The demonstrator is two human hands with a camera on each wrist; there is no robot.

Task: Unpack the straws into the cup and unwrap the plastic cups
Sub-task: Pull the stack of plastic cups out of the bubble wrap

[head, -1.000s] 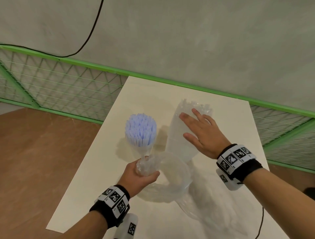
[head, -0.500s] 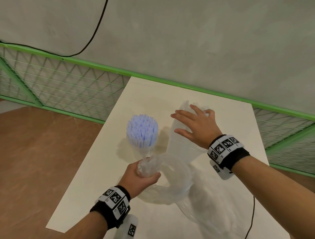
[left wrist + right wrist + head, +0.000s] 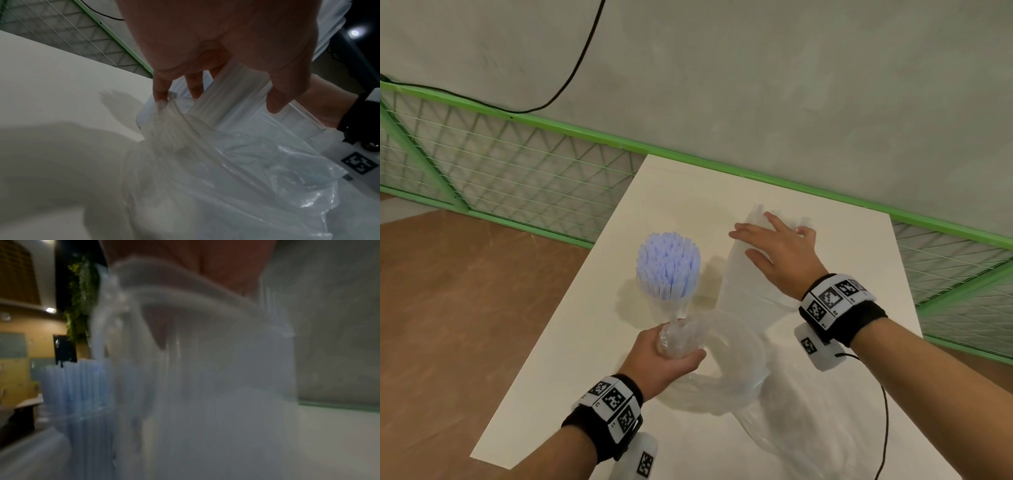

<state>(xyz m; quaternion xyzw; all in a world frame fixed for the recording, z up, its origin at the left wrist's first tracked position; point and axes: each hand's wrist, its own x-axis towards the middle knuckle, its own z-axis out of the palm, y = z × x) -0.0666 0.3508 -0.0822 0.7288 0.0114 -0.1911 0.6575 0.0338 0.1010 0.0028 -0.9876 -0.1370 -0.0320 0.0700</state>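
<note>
A clear cup (image 3: pixel 674 303) full of pale blue straws (image 3: pixel 668 265) stands on the white table (image 3: pixel 592 359). To its right a tall stack of clear plastic cups (image 3: pixel 743 291) stands upright in thin wrap. My right hand (image 3: pixel 774 253) lies over the top of the stack, fingers spread. The right wrist view shows the stack (image 3: pixel 205 386) close up and blurred, the straws (image 3: pixel 78 386) beside it. My left hand (image 3: pixel 671 356) grips a bunched end of the clear plastic wrapper (image 3: pixel 726 380), which loops toward the stack's base. In the left wrist view its fingers (image 3: pixel 160 97) pinch the film (image 3: pixel 226 162).
More loose clear film (image 3: pixel 808 431) lies on the near right of the table. A green mesh fence (image 3: pixel 517 178) runs behind the table along a grey wall. Wooden floor (image 3: pixel 465 308) lies past the left table edge. A black cable (image 3: pixel 885 428) trails from my right wrist.
My right hand slid from the side of the cup stack up to its far top end and spread its fingers. The left hand kept its grip on the wrapper.
</note>
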